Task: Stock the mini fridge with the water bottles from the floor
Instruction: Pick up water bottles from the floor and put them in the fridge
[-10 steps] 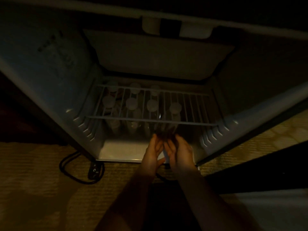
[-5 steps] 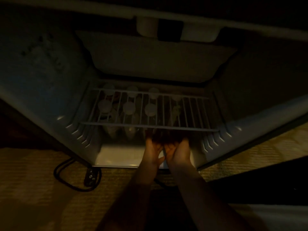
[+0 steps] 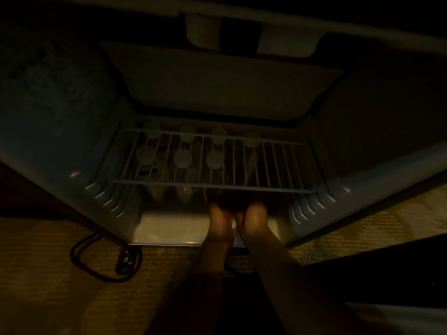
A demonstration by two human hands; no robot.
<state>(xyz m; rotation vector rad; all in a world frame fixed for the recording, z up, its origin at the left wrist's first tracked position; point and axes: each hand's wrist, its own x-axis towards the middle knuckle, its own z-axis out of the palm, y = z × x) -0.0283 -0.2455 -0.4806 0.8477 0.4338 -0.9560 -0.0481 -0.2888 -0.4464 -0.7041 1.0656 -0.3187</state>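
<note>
Water bottles [image 3: 183, 158]: we count about seven white caps through the wire shelf [image 3: 212, 184], standing upright in two rows on the lower floor of the mini fridge [image 3: 169, 228]; the back row reaches further right than the front row.
Bottle in hand: we cannot see one. The fingers go under the shelf into shadow, so any bottle there is hidden.
Left hand [image 3: 219, 217]: reaching in under the shelf's front bar, just beside the right hand; we cannot tell whether it grips anything.
Right hand [image 3: 254, 217]: alongside, palm turned inward, fingers lost in the dark; its hold is also not readable.
Open slot: we judge the gap at the right end of the front row, directly ahead of the hands, to be the next place to fill.
Handling: we expect filled plastic bottles to be moderately heavy, with thin walls that give under a squeeze and may be slick; they tip easily when nudged.
Where to hold: we would take the body at mid-height, or the neck below the cap, since the shelf leaves little headroom above the caps.
Risk: knocking the neighbouring front-row bottle [image 3: 215, 159] while sliding one in.
Surroundings: black power cord [image 3: 96, 262] coiled on the carpet [image 3: 48, 274] left of the fridge; lighting is very dim.
</note>
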